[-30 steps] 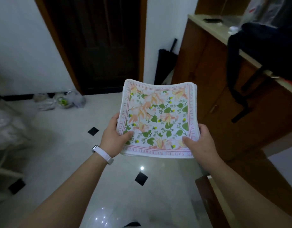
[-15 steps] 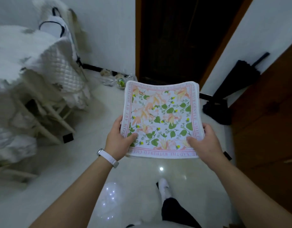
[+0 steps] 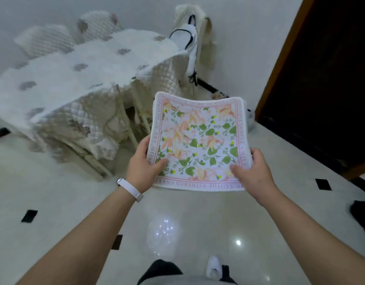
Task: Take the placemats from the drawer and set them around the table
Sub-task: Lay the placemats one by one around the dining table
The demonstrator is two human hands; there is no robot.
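Observation:
A stack of square floral placemats [image 3: 200,138], white with orange flowers, green leaves and a pink lettered border, is held out flat in front of me. My left hand [image 3: 142,167] grips its near left corner, thumb on top. My right hand [image 3: 252,168] grips the near right corner the same way. The table [image 3: 78,66], covered with a white patterned cloth, stands ahead to the left, a short way beyond the stack.
Quilted cream chairs [image 3: 43,40] are pushed in around the table; one [image 3: 190,33] near the wall carries a white bag. A dark doorway [image 3: 325,79] with a wooden frame is at the right. Glossy white floor tiles [image 3: 54,192] lie between me and the table.
The view has swung left: the cabinet and doorway slid right and the table came into full view, closer. Both hands keep the same grip on the stack.

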